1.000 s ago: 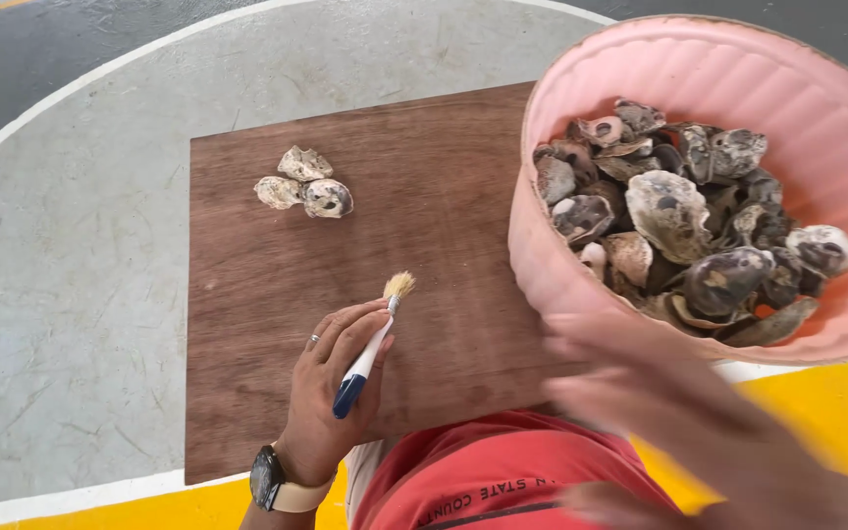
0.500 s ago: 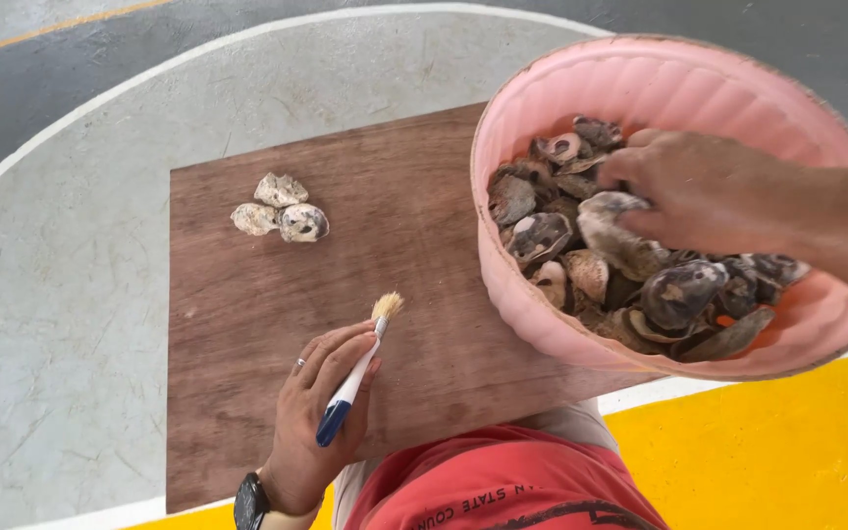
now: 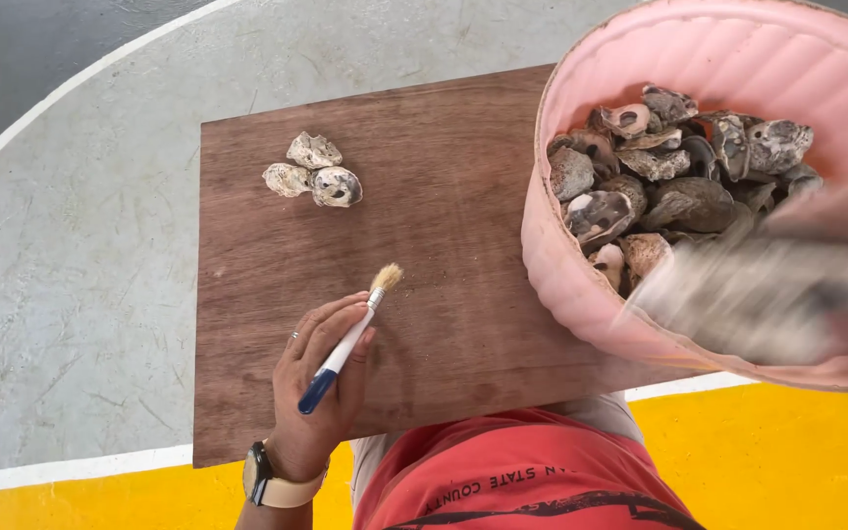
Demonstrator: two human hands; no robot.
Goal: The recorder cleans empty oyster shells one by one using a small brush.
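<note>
- We are seeing, at far left, a grey concrete floor (image 3: 71, 275) with a curved white painted line (image 3: 61, 88) running across it and darker grey lying beyond that line.
- We are seeing a brown wooden board (image 3: 444, 186) lying flat on this floor, its near edge sitting by a yellow painted band (image 3: 787, 461).
- We are noticing three pale oyster shells (image 3: 312, 169) lying together on the board's far left part, touching one another and well apart from the hand.
- We are resting our left hand (image 3: 318, 388) on the board near its front edge, a watch with a tan strap (image 3: 272, 481) sitting on the wrist.
- We are curling the left fingers (image 3: 321, 329) loosely around a small brush (image 3: 348, 339), so the hand is partly closed on its handle.
- We are holding the brush with its long axis running diagonally: the blue handle end is pointing back toward our body and to the left, and the pale bristle tip (image 3: 387, 277) is pointing away and to the right, hanging over bare board.
- We are seeing a pink ribbed plastic bowl (image 3: 581, 285) at the right, heaped with grey and brown shells (image 3: 674, 182).
- We are moving our right hand (image 3: 787, 285) across the bowl's near rim; it is badly blurred, so we cannot tell how its fingers are standing or what they are holding.
</note>
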